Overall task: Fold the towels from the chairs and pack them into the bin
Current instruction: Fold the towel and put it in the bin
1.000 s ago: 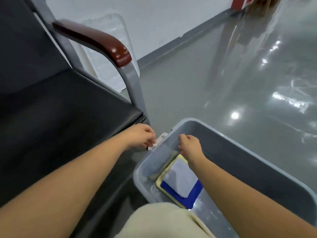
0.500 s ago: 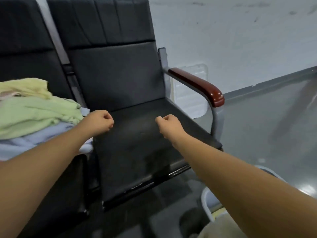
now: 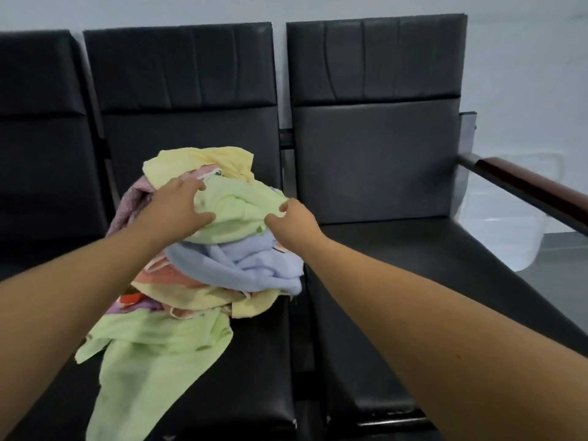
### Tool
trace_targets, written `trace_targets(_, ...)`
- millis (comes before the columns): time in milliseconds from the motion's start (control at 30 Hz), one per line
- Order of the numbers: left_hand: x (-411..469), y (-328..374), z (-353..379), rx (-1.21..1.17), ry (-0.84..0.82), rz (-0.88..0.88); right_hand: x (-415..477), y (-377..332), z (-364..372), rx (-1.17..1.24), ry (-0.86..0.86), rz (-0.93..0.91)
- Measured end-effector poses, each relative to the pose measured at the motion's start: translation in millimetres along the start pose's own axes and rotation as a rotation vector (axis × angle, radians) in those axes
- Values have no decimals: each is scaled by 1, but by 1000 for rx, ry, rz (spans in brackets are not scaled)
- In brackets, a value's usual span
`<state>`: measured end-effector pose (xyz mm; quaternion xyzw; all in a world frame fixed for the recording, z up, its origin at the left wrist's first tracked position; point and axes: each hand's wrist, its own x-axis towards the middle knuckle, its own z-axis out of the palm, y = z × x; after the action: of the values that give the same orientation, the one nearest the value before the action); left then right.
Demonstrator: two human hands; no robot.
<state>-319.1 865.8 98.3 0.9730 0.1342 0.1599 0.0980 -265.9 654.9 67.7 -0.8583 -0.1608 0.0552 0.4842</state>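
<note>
A heap of crumpled towels (image 3: pixel 203 275) lies on the middle black chair (image 3: pixel 254 361): yellow, pink, blue, orange and green ones. On top sits a light green towel (image 3: pixel 238 211). My left hand (image 3: pixel 178 208) rests on its left side with fingers spread and curling into the cloth. My right hand (image 3: pixel 291 219) pinches its right edge. Another green towel (image 3: pixel 149 354) hangs off the seat's front. The bin is out of view.
The right chair (image 3: pixel 413 249) has a bare black seat and a brown-topped armrest (image 3: pixel 534 192). A third chair (image 3: pixel 38 138) stands at the left. A clear plastic lid (image 3: pixel 509 218) leans on the white wall behind the armrest.
My view swung left from the bin to the chairs. Both hands left the bin, crossed the bare seat as fists, and now reach onto the top green towel of the heap.
</note>
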Motion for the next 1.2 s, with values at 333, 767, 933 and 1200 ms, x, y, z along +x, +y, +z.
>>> trace_targets(333, 11, -24, 30, -219, 44, 57, 48, -18, 60, -343, -153, -249)
trace_targets(767, 11, -10, 5, -292, -5, 74, 9, -70, -33, 822, 157, -112)
trace_targets(933, -7, 51, -10, -642, -31, 162, -21, -71, -96, 930, 243, -59)
trace_targets(1200, -50, 162, 10, -1114, -182, 3, -65, 3, -148, 447, 430, 110)
